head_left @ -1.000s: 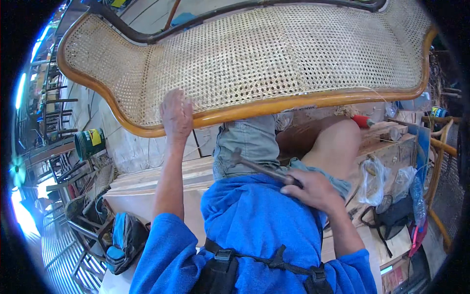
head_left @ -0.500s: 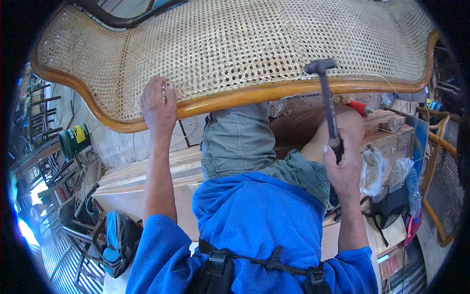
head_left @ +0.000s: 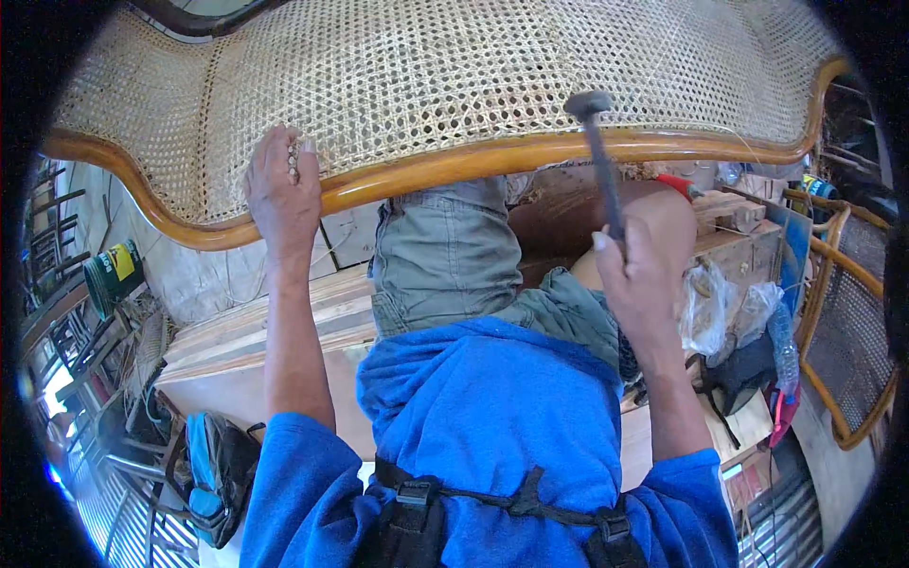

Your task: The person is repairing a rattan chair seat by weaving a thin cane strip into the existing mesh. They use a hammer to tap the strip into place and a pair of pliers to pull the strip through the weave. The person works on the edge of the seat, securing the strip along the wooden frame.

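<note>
A hammer (head_left: pixel 603 170) with a dark head and shaft is gripped in my right hand (head_left: pixel 639 289). Its head is over the front part of a woven cane panel (head_left: pixel 398 85), just beyond the curved, varnished wooden frame (head_left: pixel 426 178); contact cannot be made out. My left hand (head_left: pixel 284 194) lies across that frame at the left, its bent fingers closed over the rim and reaching onto the cane. The underside of this grip is hidden. The cane piece leans before my knees, and one loose strand lies along its right edge.
Wooden boards (head_left: pixel 265 327) are stacked at my left. A backpack (head_left: pixel 213 478) and a green can (head_left: pixel 112 275) lie farther left. On the right are a red-handled tool (head_left: pixel 677 184), plastic bags (head_left: pixel 705 308), a clear bottle (head_left: pixel 783 346) and another cane-panelled frame (head_left: pixel 843 331).
The hammer and my right hand have shifted up and left in the picture. My left hand stays on the frame, while the whole view has shifted slightly.
</note>
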Demonstrator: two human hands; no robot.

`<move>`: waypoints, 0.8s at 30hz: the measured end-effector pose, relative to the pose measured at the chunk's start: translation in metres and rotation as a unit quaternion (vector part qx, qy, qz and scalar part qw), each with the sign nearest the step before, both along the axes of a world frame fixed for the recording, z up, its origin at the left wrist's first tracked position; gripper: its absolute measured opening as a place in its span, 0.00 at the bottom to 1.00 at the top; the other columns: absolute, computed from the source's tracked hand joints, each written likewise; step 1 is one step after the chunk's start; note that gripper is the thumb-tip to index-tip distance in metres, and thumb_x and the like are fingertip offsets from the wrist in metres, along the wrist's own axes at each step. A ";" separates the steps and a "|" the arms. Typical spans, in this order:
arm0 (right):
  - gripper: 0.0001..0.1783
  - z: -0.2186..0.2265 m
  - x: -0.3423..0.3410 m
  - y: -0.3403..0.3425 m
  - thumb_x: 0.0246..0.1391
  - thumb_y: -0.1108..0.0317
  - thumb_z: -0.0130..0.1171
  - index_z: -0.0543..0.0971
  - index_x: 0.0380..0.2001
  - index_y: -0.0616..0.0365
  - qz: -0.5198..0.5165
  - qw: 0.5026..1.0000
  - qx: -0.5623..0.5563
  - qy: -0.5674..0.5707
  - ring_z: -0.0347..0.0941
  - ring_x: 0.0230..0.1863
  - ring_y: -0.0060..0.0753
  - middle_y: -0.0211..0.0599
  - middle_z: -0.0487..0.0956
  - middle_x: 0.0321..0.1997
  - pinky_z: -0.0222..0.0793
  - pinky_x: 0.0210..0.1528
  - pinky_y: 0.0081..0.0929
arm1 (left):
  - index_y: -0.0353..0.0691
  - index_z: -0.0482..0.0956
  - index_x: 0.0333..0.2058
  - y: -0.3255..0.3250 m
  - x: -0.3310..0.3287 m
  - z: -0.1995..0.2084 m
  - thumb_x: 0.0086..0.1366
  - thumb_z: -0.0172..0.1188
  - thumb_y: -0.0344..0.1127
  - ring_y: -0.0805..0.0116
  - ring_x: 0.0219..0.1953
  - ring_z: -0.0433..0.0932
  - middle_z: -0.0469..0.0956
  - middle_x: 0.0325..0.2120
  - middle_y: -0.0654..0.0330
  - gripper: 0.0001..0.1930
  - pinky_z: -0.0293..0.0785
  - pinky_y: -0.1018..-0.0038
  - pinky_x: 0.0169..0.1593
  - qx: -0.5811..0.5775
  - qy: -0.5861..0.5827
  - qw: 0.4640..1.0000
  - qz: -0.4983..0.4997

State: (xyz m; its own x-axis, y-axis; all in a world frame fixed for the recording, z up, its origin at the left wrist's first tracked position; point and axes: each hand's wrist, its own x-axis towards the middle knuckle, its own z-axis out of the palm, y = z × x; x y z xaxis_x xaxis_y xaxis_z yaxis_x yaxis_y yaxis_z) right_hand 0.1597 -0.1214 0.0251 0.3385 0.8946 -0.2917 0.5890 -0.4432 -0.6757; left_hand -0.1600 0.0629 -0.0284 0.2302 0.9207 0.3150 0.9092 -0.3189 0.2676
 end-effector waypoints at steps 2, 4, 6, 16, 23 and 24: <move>0.12 -0.018 0.004 -0.001 0.55 0.63 0.54 0.69 0.30 0.62 0.038 0.997 -0.041 -0.045 0.69 0.22 0.44 0.47 0.71 0.20 0.64 0.27 0.38 | 0.42 0.75 0.42 -0.001 -0.001 -0.004 0.60 0.55 0.37 0.58 0.50 0.71 0.74 0.46 0.56 0.12 0.63 0.62 0.54 0.021 0.002 1.000 0.001; 0.13 -0.008 -0.002 0.002 0.56 0.62 0.54 0.69 0.30 0.62 0.004 0.999 -0.038 -0.032 0.70 0.24 0.52 0.52 0.72 0.22 0.64 0.28 0.42 | 0.42 0.75 0.43 -0.001 -0.005 -0.007 0.60 0.55 0.37 0.59 0.50 0.71 0.74 0.46 0.57 0.12 0.63 0.62 0.54 0.033 0.005 0.999 0.003; 0.14 0.005 -0.009 0.004 0.56 0.61 0.53 0.68 0.30 0.63 -0.018 1.000 -0.013 -0.013 0.70 0.26 0.57 0.55 0.72 0.23 0.64 0.29 0.45 | 0.42 0.75 0.42 0.000 -0.005 -0.006 0.60 0.55 0.37 0.59 0.50 0.71 0.74 0.46 0.57 0.12 0.63 0.62 0.53 0.036 0.001 0.999 0.001; 0.14 -0.002 -0.012 0.003 0.56 0.61 0.54 0.68 0.28 0.63 -0.003 0.999 0.026 -0.019 0.70 0.24 0.54 0.54 0.71 0.22 0.63 0.27 0.43 | 0.42 0.75 0.42 0.001 -0.006 -0.007 0.60 0.55 0.38 0.59 0.49 0.72 0.75 0.45 0.58 0.12 0.64 0.63 0.53 0.020 -0.016 1.000 -0.001; 0.15 -0.003 -0.010 0.005 0.55 0.61 0.54 0.68 0.27 0.63 0.009 0.998 -0.048 -0.027 0.68 0.21 0.56 0.53 0.70 0.19 0.62 0.25 0.44 | 0.42 0.75 0.42 0.004 -0.008 -0.007 0.61 0.55 0.38 0.59 0.50 0.72 0.74 0.46 0.58 0.12 0.64 0.63 0.53 0.021 -0.014 1.000 0.003; 0.15 0.002 -0.014 0.005 0.55 0.61 0.54 0.68 0.27 0.63 -0.004 1.000 -0.025 -0.011 0.68 0.22 0.57 0.53 0.71 0.20 0.62 0.25 0.44 | 0.42 0.75 0.43 0.003 -0.009 -0.010 0.61 0.55 0.38 0.59 0.50 0.72 0.74 0.46 0.58 0.12 0.64 0.63 0.53 0.029 -0.016 0.999 -0.001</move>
